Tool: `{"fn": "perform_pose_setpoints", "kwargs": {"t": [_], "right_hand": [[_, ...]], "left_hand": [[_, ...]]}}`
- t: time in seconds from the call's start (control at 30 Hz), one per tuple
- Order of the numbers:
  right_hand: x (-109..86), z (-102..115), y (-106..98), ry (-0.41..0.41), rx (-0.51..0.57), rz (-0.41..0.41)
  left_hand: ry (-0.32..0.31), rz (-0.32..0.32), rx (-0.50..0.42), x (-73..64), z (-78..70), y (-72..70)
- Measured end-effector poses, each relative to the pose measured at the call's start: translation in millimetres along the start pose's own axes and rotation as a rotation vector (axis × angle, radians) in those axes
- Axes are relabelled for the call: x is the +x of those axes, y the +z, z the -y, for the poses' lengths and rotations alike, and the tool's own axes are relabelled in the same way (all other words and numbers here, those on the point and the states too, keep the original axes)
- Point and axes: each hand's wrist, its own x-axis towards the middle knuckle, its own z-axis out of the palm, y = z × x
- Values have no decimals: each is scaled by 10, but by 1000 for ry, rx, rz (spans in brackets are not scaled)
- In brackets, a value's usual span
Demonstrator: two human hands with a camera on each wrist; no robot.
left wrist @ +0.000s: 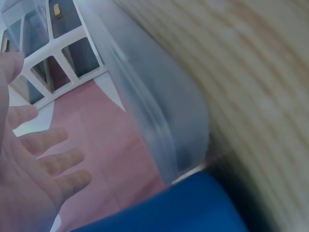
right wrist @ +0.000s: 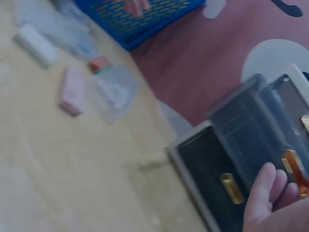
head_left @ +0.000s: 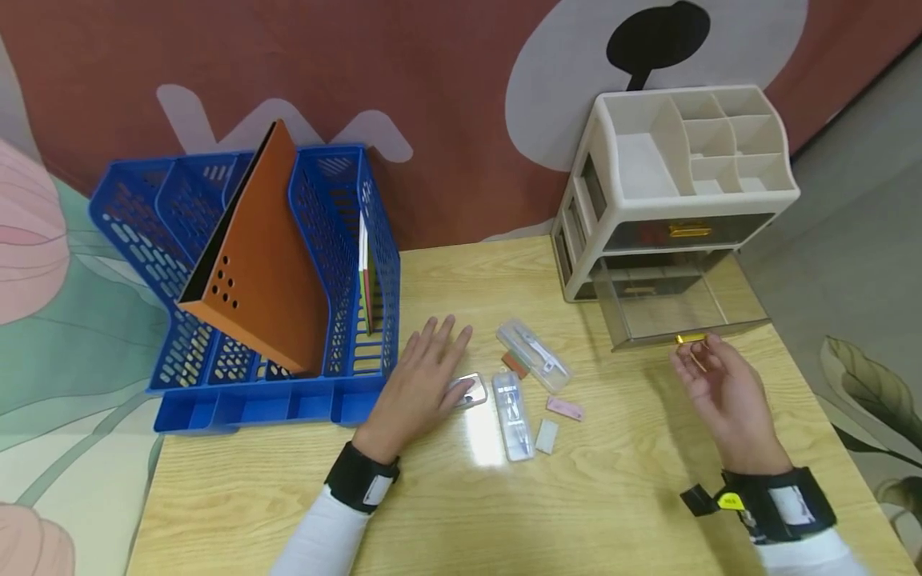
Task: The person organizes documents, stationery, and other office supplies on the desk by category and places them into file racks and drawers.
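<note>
Red-brown cloth with pale shapes hangs behind a wood-grain desk. Blue file rack along the left side, its near right corner just beside the left hand; orange folder leaning in it, thin booklets upright in the right slot.

White drawer unit at the desk's far right corner, open compartments on top. Clear drawer juts out over the right part of the desk, between a closed drawer above and another below.

Left hand: fingers straight and spread apart, low over the desk. Thumb overlaps a small clear case; contact cannot be told.

Right hand: fingers curled round the gold handle at the clear drawer's front edge.

Mid-desk cluster: a long clear case near the small one; a second clear case lying slantwise toward the far edge, brown-orange block against its side; pink block and pale block on the side facing the right hand.

Room for moving: wood grain between pink block and drawer, a broad strip toward the near edge
</note>
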Motion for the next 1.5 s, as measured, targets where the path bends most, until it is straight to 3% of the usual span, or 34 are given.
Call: {"fn": "perform_pose_setpoints", "kwargs": {"t": [0.2,0.4,0.53,0.73,0.83,1.07,1.23,1.37,1.5], "right_hand": [[-69,-178,-95,12,-34,69],[-67,-227,-154,96,-91,252],[-64,-309,-121,106,-331,335],[-34,-500,39,1,-868,373],[-2,-595,122,-32,-1059,396],[91,-796,243,-103,-1234,505],[145,-935,265,-169,-1374,618],[185,-1054,251,-257,-1520,757],[201,-1110,232,-418,-1689,968]], "left_hand": [[-4,-4,-1,-5,8,-7],[37,-23,7,-36,-29,-32],[67,-31,32,-77,-59,-45],[95,-31,51,-132,-91,-47],[108,-37,63,-164,-101,-39],[116,-58,58,-259,-128,-55],[136,-26,91,-312,-147,-91],[144,-14,116,-351,-157,-102],[153,-18,125,-390,-170,-95]]}}
